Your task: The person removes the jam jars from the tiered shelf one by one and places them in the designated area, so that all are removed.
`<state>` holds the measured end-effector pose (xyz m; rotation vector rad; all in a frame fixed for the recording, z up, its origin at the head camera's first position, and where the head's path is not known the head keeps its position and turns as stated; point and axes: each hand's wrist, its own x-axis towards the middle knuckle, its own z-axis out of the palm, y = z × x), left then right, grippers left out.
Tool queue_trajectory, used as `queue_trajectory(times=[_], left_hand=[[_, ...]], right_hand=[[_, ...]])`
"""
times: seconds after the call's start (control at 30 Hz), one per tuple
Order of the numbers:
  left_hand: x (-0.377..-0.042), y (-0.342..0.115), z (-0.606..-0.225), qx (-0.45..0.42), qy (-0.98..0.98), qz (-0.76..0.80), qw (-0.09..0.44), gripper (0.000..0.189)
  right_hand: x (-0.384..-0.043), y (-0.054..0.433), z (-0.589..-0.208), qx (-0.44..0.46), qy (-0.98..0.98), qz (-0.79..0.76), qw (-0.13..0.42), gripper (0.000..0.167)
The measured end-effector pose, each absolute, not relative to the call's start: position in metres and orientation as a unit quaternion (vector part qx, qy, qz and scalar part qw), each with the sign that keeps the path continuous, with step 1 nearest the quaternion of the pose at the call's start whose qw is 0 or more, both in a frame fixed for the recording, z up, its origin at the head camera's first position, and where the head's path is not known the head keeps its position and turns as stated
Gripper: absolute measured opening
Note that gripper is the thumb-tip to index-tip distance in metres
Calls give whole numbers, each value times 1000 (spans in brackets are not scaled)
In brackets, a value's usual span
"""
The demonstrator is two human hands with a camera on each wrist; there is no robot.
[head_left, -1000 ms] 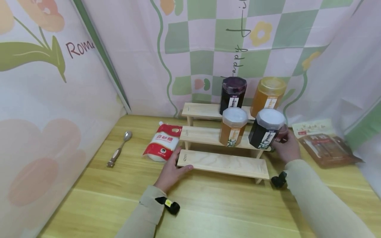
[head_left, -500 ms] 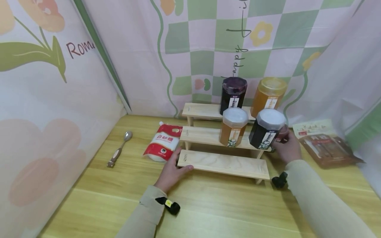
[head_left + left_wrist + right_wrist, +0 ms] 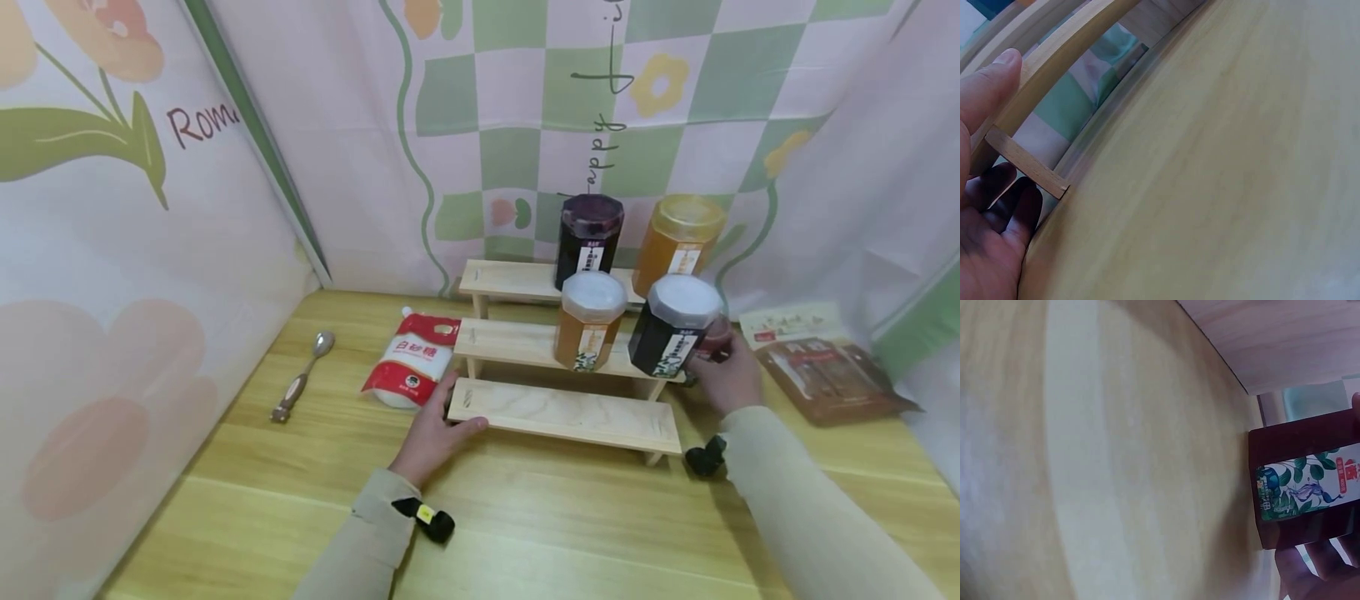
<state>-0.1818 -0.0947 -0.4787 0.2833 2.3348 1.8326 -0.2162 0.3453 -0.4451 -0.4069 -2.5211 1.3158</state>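
My left hand (image 3: 431,437) grips the left end of the lowest step of a three-step wooden rack (image 3: 562,408), thumb on the front edge. In the left wrist view its other fingers lie behind the rack's leg. At the rack's right side my right hand (image 3: 727,379) holds a dark red jar (image 3: 1272,447) with a leafy label. In the head view that jar is mostly hidden behind a dark jar with a white lid (image 3: 675,325). This one shares the middle step with an amber jar (image 3: 591,321). On the top step stand a dark purple jar (image 3: 588,237) and a yellow jar (image 3: 678,242).
Left of the rack lies a red and white sugar bag (image 3: 414,358), close to its lower steps. Farther left is a metal spoon (image 3: 302,379) with a brown handle. A brown food packet (image 3: 825,367) lies on the right. Printed curtains (image 3: 360,167) rise behind the table.
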Motion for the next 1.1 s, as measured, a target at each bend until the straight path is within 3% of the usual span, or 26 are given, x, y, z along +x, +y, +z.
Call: queue_trajectory(times=[0.4,0.73,1.1], left_hand=[[-179,-94,-475,86,781,613,84,100],[-181,-93,-478,91,778,616,82,100],[-180,-94,-478,91,780,614,77,103]], right_hand=[[-204,345,-437,-142,-860,473,131,66],[-188,350,-430,-151,-855,482,121,99],[-162,343,-415,-162,-850,484,131,98]])
